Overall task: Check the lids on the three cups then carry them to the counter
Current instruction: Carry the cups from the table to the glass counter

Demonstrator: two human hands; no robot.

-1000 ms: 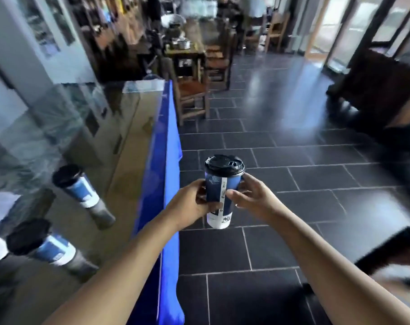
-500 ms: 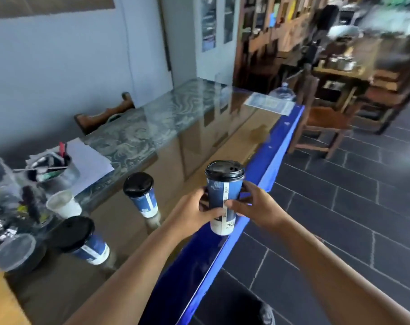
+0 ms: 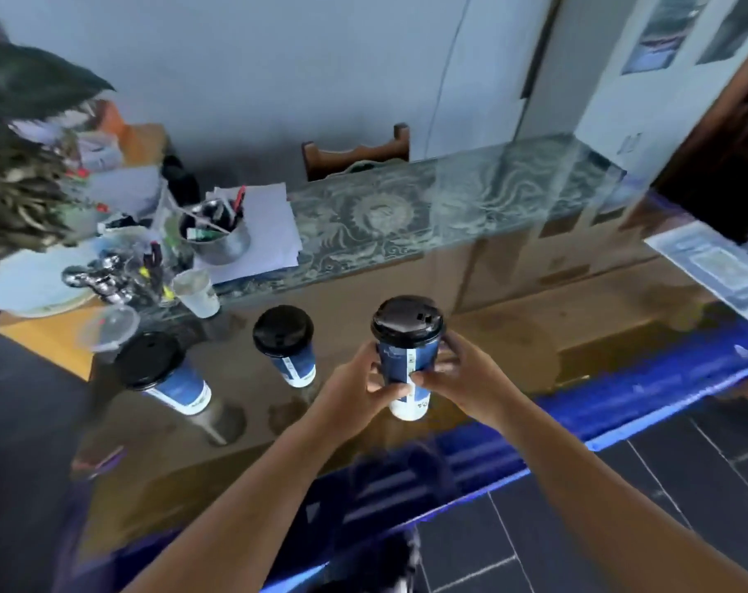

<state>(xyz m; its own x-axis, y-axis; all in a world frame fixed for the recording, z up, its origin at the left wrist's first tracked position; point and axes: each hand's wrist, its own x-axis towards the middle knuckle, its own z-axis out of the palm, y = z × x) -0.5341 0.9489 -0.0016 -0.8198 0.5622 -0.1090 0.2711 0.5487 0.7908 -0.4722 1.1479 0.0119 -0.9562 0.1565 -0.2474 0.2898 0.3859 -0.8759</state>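
Head camera shows the third cup (image 3: 408, 361), blue paper with a black lid (image 3: 408, 317), held upright above the glass counter (image 3: 513, 301), near its blue front edge (image 3: 663, 378). The left hand (image 3: 355, 385) and the right hand (image 3: 462, 378) are both wrapped around the middle of its wall, fingers curled behind and thumbs in front; the lid and the white bottom stay free. I judge a paper cup is light but soft, so the wall can dent when squeezed; the middle is a safe place to hold. Two other lidded cups (image 3: 284, 344) (image 3: 162, 372) stand on the counter to the left, beside a small cup (image 3: 197, 291) and a metal pot of pens (image 3: 216, 235).
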